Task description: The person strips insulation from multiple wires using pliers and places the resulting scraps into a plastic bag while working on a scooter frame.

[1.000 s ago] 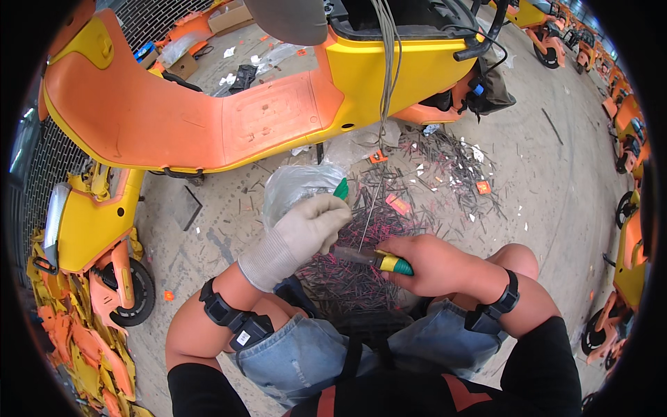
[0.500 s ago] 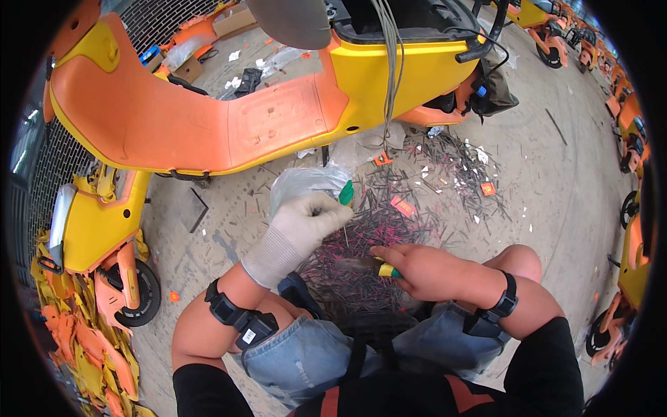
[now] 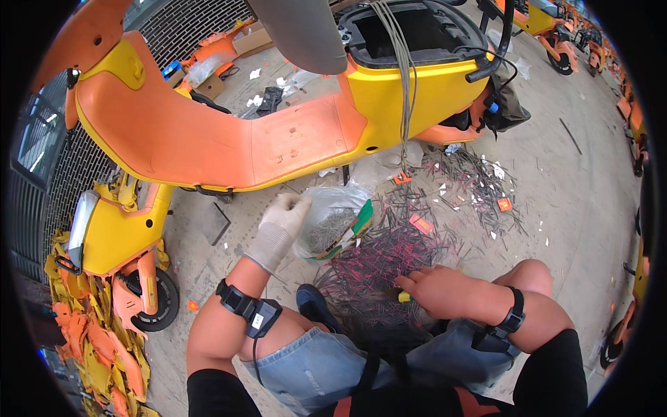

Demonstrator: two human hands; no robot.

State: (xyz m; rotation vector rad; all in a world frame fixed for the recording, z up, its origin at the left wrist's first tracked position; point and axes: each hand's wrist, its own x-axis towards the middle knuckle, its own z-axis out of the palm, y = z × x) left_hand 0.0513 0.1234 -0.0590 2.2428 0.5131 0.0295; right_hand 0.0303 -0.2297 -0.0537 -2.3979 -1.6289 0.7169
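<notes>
My left hand [image 3: 281, 226], in a pale knitted glove, is raised beside the left edge of a clear plastic bag [image 3: 333, 201]. Its fingers are closed in a pinch, and anything between them is too small to make out. Thin grey strands [image 3: 330, 233] lie heaped inside the bag, which has a green and white printed side. My bare right hand [image 3: 436, 292] is wrapped round a knife [image 3: 405, 297] with a yellow handle. The blade is hard to see against the pile of black and pink cut strips [image 3: 382, 260] below it.
A yellow and orange scooter [image 3: 292, 149] stands just beyond, with grey cables [image 3: 405, 76] hanging down its side. At left are another scooter part with a wheel [image 3: 156, 302] and a heap of broken panels [image 3: 97, 347]. More scraps [image 3: 479, 184] litter the concrete floor.
My left hand has moved left, away from above the strips to the bag's side, uncovering the bag. My right hand keeps the knife, now lower in view. The whole view has shifted slightly.
</notes>
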